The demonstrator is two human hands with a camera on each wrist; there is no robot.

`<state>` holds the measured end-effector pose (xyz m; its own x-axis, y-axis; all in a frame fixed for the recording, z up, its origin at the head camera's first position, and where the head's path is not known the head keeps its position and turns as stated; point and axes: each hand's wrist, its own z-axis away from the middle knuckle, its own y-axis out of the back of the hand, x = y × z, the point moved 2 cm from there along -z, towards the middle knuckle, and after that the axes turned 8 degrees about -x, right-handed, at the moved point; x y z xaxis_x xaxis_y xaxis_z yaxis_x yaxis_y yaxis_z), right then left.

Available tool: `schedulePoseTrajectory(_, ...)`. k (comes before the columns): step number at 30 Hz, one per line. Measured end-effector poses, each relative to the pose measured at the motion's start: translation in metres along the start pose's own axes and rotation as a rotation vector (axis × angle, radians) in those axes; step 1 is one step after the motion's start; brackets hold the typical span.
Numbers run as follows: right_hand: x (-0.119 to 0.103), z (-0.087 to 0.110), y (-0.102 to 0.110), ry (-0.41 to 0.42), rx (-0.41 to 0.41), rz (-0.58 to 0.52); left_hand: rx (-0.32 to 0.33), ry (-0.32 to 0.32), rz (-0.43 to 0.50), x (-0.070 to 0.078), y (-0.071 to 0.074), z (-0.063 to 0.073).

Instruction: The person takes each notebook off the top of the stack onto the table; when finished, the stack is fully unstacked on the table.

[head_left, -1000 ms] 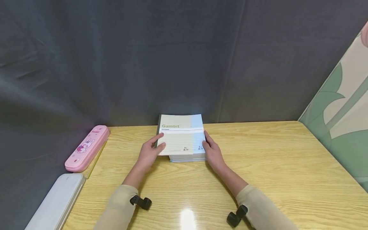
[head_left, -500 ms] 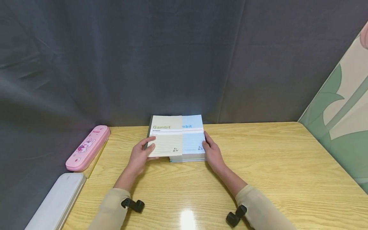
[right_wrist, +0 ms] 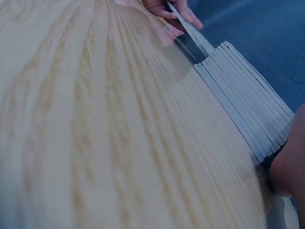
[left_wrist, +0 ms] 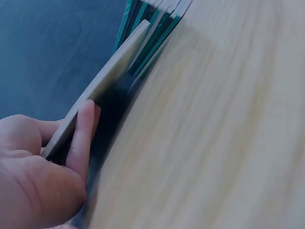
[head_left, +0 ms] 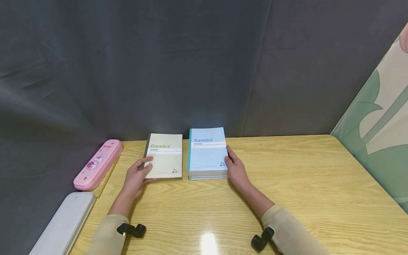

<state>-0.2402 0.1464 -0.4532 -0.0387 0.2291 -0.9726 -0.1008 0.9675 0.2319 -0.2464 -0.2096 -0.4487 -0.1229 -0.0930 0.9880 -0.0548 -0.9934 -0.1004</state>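
Observation:
In the head view my left hand (head_left: 135, 179) pinches the left edge of a cream notebook (head_left: 165, 156) with a dark spine, thumb on the cover. The left wrist view shows this notebook (left_wrist: 102, 81) tilted, its near edge raised off the table. Just to its right lies a thick stack of notebooks (head_left: 207, 156), with a light blue one marked Gambit on top. Against the stack's right side rests my right hand (head_left: 237, 171), its thumb at the cover's edge; its lower fingers are hidden. The right wrist view shows the page edges of the stack (right_wrist: 243, 95).
A pink pencil case (head_left: 98, 164) with a rabbit picture lies at the table's left edge, beside a yellow pencil (head_left: 108, 177). Nearer stands a long white case (head_left: 62, 223). A dark curtain (head_left: 204, 71) hangs behind the wooden table (head_left: 302, 177).
My left hand has drawn the cream notebook leftward off the stack, uncovering the blue notebook; a gap now separates them. The right hand has stayed at the stack's right side.

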Motion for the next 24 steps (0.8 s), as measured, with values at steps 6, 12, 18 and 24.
schedulePoseTrajectory(6,0.000,0.000,0.000,-0.011,-0.005,0.000,0.018,0.004,-0.043,-0.003,0.025,0.006)
schedulePoseTrajectory(12,0.000,0.000,0.000,-0.024,-0.009,0.007,0.029,0.044,-0.111,0.000,0.044,0.011)
schedulePoseTrajectory(18,0.000,0.000,0.000,-0.010,-0.006,0.015,0.034,0.049,-0.160,0.003,0.057,0.013)
schedulePoseTrajectory(24,0.001,-0.001,0.000,-0.008,-0.002,0.031,0.100,0.060,-0.233,0.004,0.068,0.015)
